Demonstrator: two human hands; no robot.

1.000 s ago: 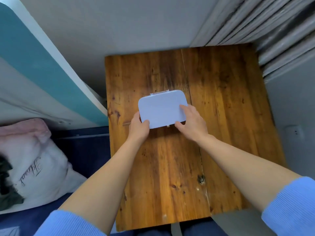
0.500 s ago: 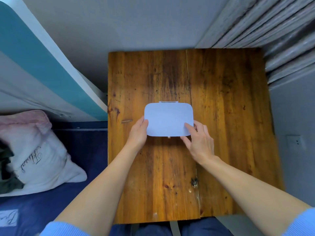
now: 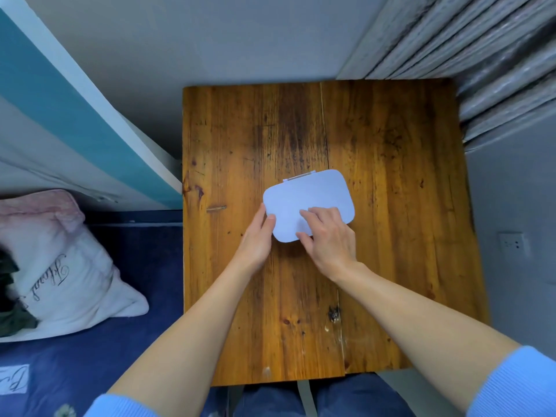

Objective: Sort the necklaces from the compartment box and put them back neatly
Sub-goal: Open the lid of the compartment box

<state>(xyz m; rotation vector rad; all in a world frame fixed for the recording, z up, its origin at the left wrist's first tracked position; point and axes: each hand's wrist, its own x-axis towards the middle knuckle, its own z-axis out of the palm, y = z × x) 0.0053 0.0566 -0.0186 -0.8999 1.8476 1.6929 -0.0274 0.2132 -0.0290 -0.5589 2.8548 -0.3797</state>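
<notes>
A pale lilac compartment box (image 3: 310,197) with rounded corners lies closed in the middle of the wooden table (image 3: 391,236), its hinge on the far side. My left hand (image 3: 255,239) grips the box's near left corner, thumb on the lid. My right hand (image 3: 328,236) rests on the near edge of the lid, fingers curled over the top and thumb at the front rim. No necklaces are visible; the inside of the box is hidden.
A bed with a dark blue sheet (image 3: 120,356) and a white pillow (image 3: 60,272) lies left of the table. A grey wall runs behind, curtain folds (image 3: 496,55) hang at the far right, and a wall socket (image 3: 511,243) sits to the right.
The box has turned slightly on the table. My right hand has shifted from its right corner to the near middle of the lid. My left hand stays at the left corner.
</notes>
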